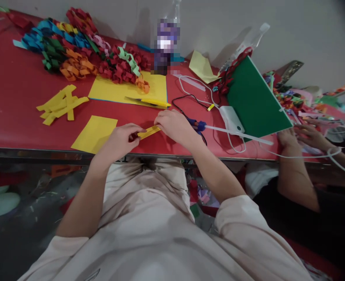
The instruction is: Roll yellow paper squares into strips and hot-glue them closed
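Note:
A narrow yellow paper strip (149, 132) is stretched between my two hands near the table's front edge. My left hand (121, 140) pinches its left end between thumb and fingers. At the other end my right hand (174, 125) is closed on the strip, its fingertips partly hidden. Left of my left hand lies a yellow paper rectangle (95, 132). Farther left is a loose heap of yellow strips (61, 103). A yellow craft knife (155, 102) rests just beyond my hands, on the lower edge of a larger yellow sheet (102, 89).
Colourful paper chains (79, 64) fill the back left. To my right are a glue gun (201, 125) with a glue stick, a white power strip (231, 120) with cords, and a tilted green board (254, 101). A co-worker's hands (288, 138) are beyond it. Bottles (168, 43) stand by the wall.

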{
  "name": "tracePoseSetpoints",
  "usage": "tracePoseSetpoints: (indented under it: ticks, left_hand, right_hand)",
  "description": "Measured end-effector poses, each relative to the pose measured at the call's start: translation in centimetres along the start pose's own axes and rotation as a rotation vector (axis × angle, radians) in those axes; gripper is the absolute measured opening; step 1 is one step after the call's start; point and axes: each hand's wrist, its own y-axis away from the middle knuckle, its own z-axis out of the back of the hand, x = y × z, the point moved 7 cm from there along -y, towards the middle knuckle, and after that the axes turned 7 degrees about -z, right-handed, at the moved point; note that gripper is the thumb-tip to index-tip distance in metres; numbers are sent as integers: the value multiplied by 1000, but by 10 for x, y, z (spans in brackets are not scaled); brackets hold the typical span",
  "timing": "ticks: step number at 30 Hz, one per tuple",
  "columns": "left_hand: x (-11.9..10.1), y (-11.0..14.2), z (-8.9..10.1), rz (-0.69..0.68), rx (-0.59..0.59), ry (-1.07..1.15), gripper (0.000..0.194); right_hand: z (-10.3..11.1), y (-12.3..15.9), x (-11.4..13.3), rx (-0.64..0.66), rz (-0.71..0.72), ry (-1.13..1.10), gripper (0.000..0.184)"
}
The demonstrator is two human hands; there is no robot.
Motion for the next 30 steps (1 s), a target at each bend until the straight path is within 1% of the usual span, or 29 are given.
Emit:
tracePoseSetpoints:
  ticks: [3,6,9,13,16,19,21,25,28,30]
  left_hand:
    - [-4,3,-1,-10,-19,-23,37]
    - [-16,10,-2,-88,-46,-126,42]
    - [-31,21,-7,-161,-4,-286,45]
    - [-46,33,-17,-176,58,-504,46]
    - [-53,37,-30,-195,80,-609,47]
    - [-52,39,-40,-182,65,-643,51]
    - [-50,41,-41,-172,51,-661,53]
    - [-45,48,-32,-149,44,-689,54]
    - [-44,55,-26,-152,39,-714,52]
    - [-44,61,-24,-173,28,-743,47]
  right_hand:
    - [-3,5,3,-29,2,32,23]
    - [-9,21,6,-81,-7,51,22]
    - [-16,41,10,-117,-18,33,27]
    - [-20,65,24,-107,-66,-30,36]
    - [-21,76,38,-118,-115,-62,42]
    - [-26,83,44,-143,-173,-99,48]
    - [-31,88,42,-161,-221,-134,47]
    - [-39,97,34,-209,-285,-189,47]
    - [-44,104,33,-249,-282,-190,47]
    - [-47,110,34,-278,-264,-184,45]
